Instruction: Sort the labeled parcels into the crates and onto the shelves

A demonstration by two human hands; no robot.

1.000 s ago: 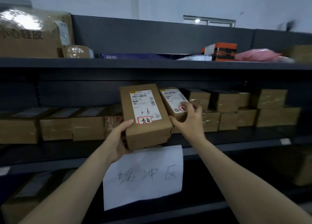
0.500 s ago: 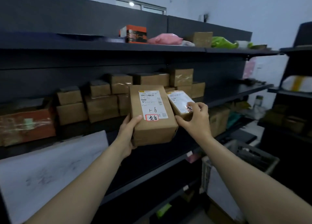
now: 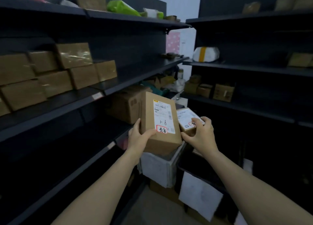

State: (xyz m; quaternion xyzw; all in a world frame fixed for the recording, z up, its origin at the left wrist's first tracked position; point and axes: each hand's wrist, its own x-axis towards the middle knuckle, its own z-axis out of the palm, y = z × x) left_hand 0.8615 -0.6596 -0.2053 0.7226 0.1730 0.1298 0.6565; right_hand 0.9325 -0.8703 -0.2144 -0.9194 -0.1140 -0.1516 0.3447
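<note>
The left hand (image 3: 138,138) grips a big parcel (image 3: 159,123) and the right hand (image 3: 201,133) a small parcel (image 3: 188,119), both over crates (image 3: 162,170) between dark shelves (image 3: 138,72) in a dim aisle

— What can you read on the larger parcel (image 3: 159,123)?
— Its white shipping label (image 3: 163,116) carries a handwritten "1-6", sideways, and below it a red-outlined mark with two handwritten characters, seemingly "青岛". The printed lines and barcode are too blurred.
— And the smaller parcel (image 3: 188,121)?
— A white label with a red-outlined mark at its lower edge; the character is partly under the right hand (image 3: 201,135), unreadable
</note>
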